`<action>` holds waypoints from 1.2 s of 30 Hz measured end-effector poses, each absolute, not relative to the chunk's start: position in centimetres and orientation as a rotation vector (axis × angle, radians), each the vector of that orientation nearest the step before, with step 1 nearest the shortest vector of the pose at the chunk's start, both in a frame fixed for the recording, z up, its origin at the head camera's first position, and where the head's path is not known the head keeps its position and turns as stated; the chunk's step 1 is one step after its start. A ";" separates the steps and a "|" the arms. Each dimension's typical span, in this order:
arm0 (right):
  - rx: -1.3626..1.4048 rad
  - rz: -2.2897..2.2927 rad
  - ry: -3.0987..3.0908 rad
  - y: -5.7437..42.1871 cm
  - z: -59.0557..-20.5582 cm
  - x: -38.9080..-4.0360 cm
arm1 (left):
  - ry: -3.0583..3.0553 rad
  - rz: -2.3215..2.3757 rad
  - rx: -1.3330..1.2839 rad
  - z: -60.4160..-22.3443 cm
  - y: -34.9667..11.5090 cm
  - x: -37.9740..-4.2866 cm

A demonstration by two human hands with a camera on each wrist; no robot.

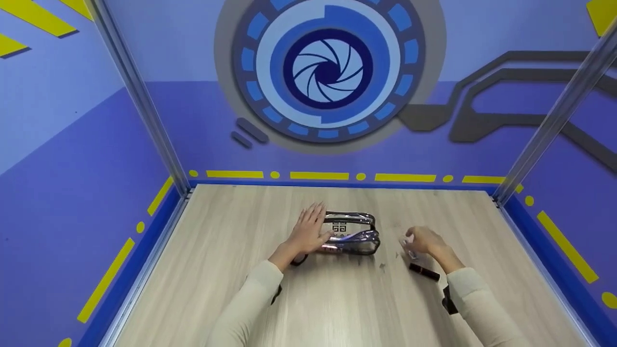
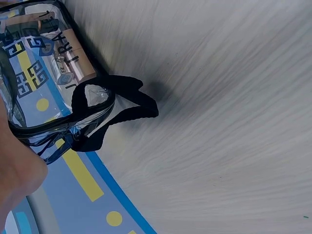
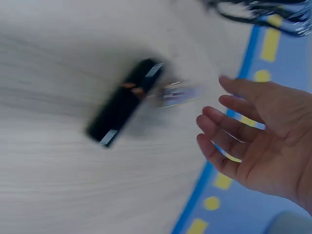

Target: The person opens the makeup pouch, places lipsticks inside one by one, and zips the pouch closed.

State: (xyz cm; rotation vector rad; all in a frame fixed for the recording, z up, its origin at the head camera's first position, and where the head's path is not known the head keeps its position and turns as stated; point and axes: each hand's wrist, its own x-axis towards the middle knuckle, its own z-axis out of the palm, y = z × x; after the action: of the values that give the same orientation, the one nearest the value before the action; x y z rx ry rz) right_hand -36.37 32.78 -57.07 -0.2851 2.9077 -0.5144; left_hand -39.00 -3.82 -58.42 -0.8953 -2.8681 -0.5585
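A clear cosmetics pouch (image 1: 354, 236) with black piping lies in the middle of the table. Across its left end rests my left hand (image 1: 308, 229), fingers straight; the left wrist view hides most of them. Inside the pouch (image 2: 61, 114) several small items show, among them a pinkish-brown tube (image 2: 80, 58). My right hand (image 1: 424, 240) hovers right of the pouch, its fingers (image 3: 219, 129) loosely bent around nothing. Just off its fingertips lies a small, shiny clear item (image 3: 178, 95), blurred. Beside that is a black lipstick tube (image 1: 424, 272) with a copper-coloured band.
A black strap loop (image 2: 129, 97) sticks out from the pouch's left end. The wooden table (image 1: 231, 217) is bounded by a blue printed back wall (image 1: 193, 130) and side walls. Metal posts (image 1: 144, 106) stand at the back corners.
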 end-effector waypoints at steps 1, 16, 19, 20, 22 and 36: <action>-0.264 -0.506 2.887 33.1 -57.6 -36.3 | -2.863 -0.555 -0.898 -58.4 -3.9 -39.0; -0.208 -0.566 2.904 33.6 -59.7 -36.3 | -2.874 -0.520 -0.916 -58.4 -3.9 -39.3; -0.248 -0.559 2.930 33.6 -60.2 -36.4 | -2.872 -0.515 -0.917 -58.6 -3.9 -39.4; -0.261 -0.569 2.939 33.5 -60.3 -36.4 | -2.870 -0.512 -0.916 -58.6 -4.0 -39.4; -0.284 -0.588 2.958 33.5 -60.6 -36.5 | -2.865 -0.507 -0.910 -58.8 -4.0 -39.4; -0.461 -0.873 3.304 30.8 -57.1 -36.6 | -2.859 -0.524 -0.895 -58.7 -4.0 -39.1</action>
State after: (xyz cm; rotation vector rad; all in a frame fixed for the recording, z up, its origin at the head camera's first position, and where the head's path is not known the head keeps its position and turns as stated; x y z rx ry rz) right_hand -36.62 30.83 -57.12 -0.4613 3.3040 -0.8729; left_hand -39.12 -3.96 -58.66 -0.8946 -2.8589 -0.5236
